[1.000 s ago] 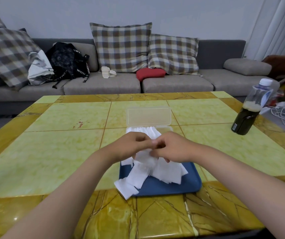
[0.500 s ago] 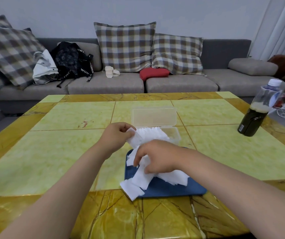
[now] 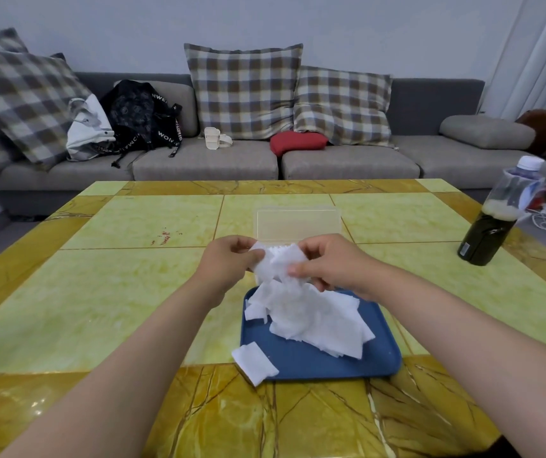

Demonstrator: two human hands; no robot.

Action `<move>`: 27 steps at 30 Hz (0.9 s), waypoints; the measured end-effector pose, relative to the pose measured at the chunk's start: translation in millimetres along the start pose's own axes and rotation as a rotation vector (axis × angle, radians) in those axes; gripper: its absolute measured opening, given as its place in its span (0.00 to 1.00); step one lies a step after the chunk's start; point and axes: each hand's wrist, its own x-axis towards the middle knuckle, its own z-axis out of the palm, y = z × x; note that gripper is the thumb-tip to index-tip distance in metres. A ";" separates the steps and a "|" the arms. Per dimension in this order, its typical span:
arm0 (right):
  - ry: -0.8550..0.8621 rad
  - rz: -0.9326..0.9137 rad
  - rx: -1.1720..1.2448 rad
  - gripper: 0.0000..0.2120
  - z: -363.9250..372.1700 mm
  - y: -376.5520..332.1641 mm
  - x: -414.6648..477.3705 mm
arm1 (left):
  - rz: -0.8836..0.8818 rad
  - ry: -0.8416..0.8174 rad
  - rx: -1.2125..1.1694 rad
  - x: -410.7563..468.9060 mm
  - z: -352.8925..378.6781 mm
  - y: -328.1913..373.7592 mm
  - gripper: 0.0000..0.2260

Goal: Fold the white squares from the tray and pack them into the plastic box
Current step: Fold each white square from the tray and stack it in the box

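White square [image 3: 278, 263] is held up between both hands, just above the far end of the tray [image 3: 317, 365] and in front of the plastic box [image 3: 298, 223]. Left hand [image 3: 228, 259] pinches its left edge and right hand [image 3: 327, 264] pinches the right; the hands are close but not touching. We judge it thin, limp and near weightless (crumples easily), so take it at the corners with a light fingertip pinch. More squares sit in a loose pile [image 3: 314, 319] on the tray. One stray piece [image 3: 253, 361] overhangs the near-left rim onto the table [image 3: 116, 292]. The box lid stands upright and the contents are mostly hidden. A bottle [image 3: 493, 233] stands well apart at right.
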 end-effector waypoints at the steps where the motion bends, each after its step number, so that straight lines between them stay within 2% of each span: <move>1: 0.035 0.044 0.073 0.08 -4.1 1.0 -0.4 | -0.031 -0.056 -0.054 -2.3 2.7 1.9 0.03; 4: 0.085 0.090 0.132 0.07 -11.5 4.1 -2.4 | -0.106 -0.213 -0.211 -8.2 12.4 8.2 0.05; 7: 0.069 0.103 0.097 0.07 -15.2 3.8 -6.0 | -0.135 -0.297 -0.299 -13.1 19.6 14.7 0.07; 12: 0.047 0.116 0.109 0.05 -18.6 3.8 -6.1 | -0.121 -0.289 -0.194 -16.1 25.9 16.1 0.08; 16: 0.073 0.102 0.066 0.07 -15.0 -0.1 -5.8 | -0.147 -0.288 -0.223 -15.8 27.2 18.7 0.09; 19: 0.120 0.066 0.015 0.09 -12.4 -2.0 -4.2 | -0.196 -0.333 -0.291 -16.4 26.7 24.1 0.11; 23: 0.192 0.048 -0.039 0.08 -13.9 -2.6 0.6 | -0.312 -0.455 -0.500 -16.2 21.6 28.0 0.18; 25: 0.217 0.041 -0.028 0.08 -15.0 -2.7 2.3 | -0.303 -0.505 -0.546 -17.0 20.0 27.7 0.14; 27: 0.243 0.052 -0.031 0.12 -16.3 -2.1 3.3 | -0.273 -0.524 -0.556 -16.9 20.9 26.2 0.08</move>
